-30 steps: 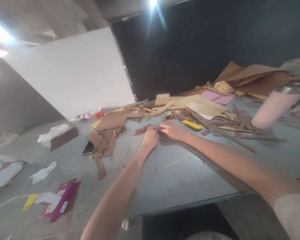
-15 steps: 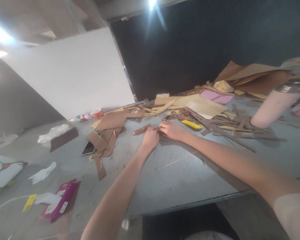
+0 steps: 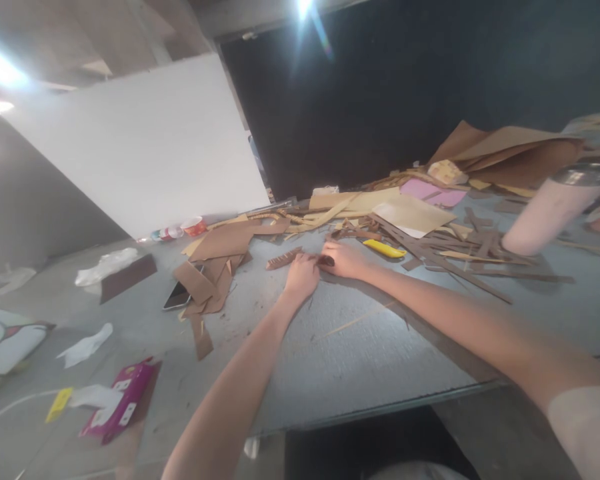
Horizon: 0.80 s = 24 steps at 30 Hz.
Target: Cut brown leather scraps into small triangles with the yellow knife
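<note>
At the centre of the frame, both hands meet on the table (image 3: pixel 330 360). Left hand (image 3: pixel 303 275): fingers bunched narrow on the right end of the ridged strip (image 3: pixel 283 259), which projects toward frame left. Right hand (image 3: pixel 347 260): fingers curled narrow about a dark piece (image 3: pixel 326 261); whether this joins the strip cannot be told. Just right of the right hand lies a yellow cutter (image 3: pixel 384 249); at right, a pink bottle (image 3: pixel 550 213); left of centre, a phone (image 3: pixel 179 297), partly beneath brown scraps (image 3: pixel 217 290).
</note>
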Available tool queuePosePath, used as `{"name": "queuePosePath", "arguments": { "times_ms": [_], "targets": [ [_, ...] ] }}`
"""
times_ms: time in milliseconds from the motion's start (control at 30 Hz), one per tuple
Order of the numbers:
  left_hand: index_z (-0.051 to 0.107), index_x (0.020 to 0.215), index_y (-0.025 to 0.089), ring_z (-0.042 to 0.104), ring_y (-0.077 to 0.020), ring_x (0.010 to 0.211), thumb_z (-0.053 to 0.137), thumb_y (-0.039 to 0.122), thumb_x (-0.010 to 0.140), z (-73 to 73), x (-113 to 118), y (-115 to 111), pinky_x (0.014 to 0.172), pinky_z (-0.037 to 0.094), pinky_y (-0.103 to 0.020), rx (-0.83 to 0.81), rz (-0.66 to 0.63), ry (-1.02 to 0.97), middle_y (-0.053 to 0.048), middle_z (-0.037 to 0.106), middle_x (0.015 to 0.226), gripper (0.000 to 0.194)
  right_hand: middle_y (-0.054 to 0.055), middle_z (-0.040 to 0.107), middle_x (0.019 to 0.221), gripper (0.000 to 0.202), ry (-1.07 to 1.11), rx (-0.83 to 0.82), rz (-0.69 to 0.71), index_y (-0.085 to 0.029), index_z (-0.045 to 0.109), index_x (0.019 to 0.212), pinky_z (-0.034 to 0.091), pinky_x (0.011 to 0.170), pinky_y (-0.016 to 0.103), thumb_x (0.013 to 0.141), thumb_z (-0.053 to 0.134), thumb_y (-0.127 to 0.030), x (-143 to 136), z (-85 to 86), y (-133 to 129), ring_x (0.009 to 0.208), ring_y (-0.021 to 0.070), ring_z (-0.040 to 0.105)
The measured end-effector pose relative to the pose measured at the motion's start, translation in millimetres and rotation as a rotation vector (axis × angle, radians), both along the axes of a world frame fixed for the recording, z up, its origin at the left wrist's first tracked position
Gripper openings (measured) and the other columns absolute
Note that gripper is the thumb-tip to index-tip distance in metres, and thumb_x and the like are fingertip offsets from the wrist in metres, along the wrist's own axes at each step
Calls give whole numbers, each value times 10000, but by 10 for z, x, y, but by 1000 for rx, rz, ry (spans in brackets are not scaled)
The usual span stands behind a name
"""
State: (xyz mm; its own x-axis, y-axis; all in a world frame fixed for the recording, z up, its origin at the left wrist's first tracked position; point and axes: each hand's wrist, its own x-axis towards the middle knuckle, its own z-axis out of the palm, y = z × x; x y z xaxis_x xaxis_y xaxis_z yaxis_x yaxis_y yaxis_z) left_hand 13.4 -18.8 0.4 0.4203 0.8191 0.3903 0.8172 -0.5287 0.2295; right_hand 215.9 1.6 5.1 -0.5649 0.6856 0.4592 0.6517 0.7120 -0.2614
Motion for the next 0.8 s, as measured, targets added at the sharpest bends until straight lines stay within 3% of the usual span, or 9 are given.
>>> {"name": "queuePosePath", "arguments": {
  "times_ms": [467,800],
  "targets": [
    [791,1312,148,653,-291,1273,525,56,966,-11,-7,22,1177,508,-435,8,-10,19,-106,786,1325,446,80,740,1068,153,2,6,-67,-203,793,998,481,847,282,1027,646,-229,-11,8,-35,996,208,693],
    [802,1272,149,652,-295,1274,500,59,967,-8,-6,27,1169,507,-447,4,-13,46,-128,785,1308,438,97,717,1072,208,3,-5,-111,-196,779,986,487,866,291,1085,617,-282,-5,-13,-19,1052,223,696]
  ]
}}
